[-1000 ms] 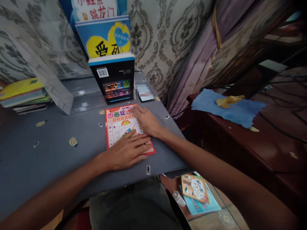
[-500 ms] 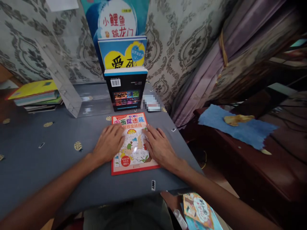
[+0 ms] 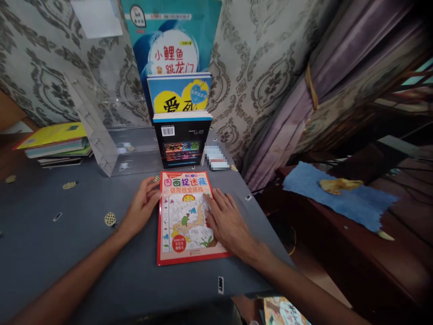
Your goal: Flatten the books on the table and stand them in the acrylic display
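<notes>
A red-bordered children's picture book (image 3: 189, 216) lies flat on the grey table, its colourful cover facing up. Beside its upper left edge is my left hand (image 3: 142, 205), fingers loosely curled with thumb and fingertips close to the edge; I cannot tell whether they touch it. My right hand (image 3: 232, 223) rests palm down across the right side of the cover, fingers stretched out and hiding part of that edge. Neither hand grips anything.
Behind the book, a clear acrylic rack (image 3: 98, 135) holds several upright books, a black one (image 3: 184, 142) in front. A pile of books (image 3: 57, 142) sits at left. A pixelated item (image 3: 216, 158) lies right of the rack. Blue cloth (image 3: 334, 194) covers part of a brown surface.
My left hand has slid left off the cover to the book's left edge. My right hand stays on the right side. The view has tilted up slightly.
</notes>
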Tool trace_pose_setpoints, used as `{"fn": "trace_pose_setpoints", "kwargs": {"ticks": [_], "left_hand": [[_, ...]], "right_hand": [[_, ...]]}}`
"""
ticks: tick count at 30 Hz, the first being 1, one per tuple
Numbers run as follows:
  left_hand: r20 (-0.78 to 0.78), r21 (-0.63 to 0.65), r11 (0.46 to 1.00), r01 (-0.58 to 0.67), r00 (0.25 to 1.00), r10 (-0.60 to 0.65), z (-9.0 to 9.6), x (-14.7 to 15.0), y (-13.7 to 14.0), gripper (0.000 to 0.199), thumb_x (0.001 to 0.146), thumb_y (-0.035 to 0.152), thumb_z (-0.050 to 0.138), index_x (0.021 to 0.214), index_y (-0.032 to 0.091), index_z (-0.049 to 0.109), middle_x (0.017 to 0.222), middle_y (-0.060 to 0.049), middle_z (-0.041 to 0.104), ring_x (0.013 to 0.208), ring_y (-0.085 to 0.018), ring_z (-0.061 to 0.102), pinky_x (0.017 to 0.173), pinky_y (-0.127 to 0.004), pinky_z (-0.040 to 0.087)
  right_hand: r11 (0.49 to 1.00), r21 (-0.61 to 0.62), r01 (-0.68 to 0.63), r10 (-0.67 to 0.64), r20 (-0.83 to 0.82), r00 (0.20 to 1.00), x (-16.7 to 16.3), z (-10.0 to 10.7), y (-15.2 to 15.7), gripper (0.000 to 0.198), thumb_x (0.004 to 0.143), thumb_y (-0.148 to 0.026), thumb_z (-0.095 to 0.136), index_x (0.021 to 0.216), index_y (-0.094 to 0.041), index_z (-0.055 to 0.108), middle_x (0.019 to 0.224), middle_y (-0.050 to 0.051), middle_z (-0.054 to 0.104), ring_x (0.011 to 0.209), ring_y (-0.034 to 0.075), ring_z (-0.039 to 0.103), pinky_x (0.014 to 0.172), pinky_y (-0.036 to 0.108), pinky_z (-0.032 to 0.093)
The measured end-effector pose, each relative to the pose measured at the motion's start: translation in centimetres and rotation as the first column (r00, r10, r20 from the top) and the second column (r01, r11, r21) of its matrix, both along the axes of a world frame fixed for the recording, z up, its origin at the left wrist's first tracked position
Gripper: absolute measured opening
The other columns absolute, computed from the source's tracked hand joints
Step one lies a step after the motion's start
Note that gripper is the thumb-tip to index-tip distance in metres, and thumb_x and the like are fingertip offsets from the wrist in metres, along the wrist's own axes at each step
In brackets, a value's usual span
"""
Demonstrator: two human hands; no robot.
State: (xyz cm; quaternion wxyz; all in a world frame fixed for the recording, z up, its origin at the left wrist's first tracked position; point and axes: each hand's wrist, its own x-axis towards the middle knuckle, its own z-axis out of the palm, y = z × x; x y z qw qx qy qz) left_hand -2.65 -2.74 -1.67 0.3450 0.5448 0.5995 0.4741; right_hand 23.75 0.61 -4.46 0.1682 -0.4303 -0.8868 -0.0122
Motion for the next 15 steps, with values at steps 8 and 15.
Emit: {"fn": "trace_pose_setpoints", "kwargs": {"ticks": [8, 15], "left_hand": [[0.669, -0.292, 0.948, 0.123, 0.735, 0.111, 0.9, 2.6, -0.5, 0.04, 0.077, 0.035, 0.076, 0.109, 0.014, 0.066, 0.103, -0.014, 0.077, 0.103, -0.03, 0.073, 0.087, -0.043, 0.061], [0.643, -0.335, 0.942, 0.012, 0.734, 0.219, 1.9, 1.1, 0.0, 0.033, 0.08, 0.027, 0.074, 0.11, 0.014, 0.066, 0.093, -0.012, 0.078, 0.086, -0.027, 0.076, 0.075, -0.039, 0.064]], "right_hand": [[0.997, -0.068, -0.033, 0.026, -0.098, 0.995, 0.1, -0.2, 0.2, 0.05, 0.1, -0.03, 0.042, 0.146, -0.013, 0.047, 0.148, 0.023, 0.052, 0.142, 0.035, 0.044, 0.113, 0.058, 0.042], [0.927, -0.346, -0.148, -0.062, -0.528, 0.847, -0.3, 0.5, 1.4, 0.071, 0.093, -0.035, 0.055, 0.156, -0.02, 0.026, 0.138, 0.018, 0.06, 0.119, 0.03, 0.063, 0.091, 0.05, 0.057]]}}
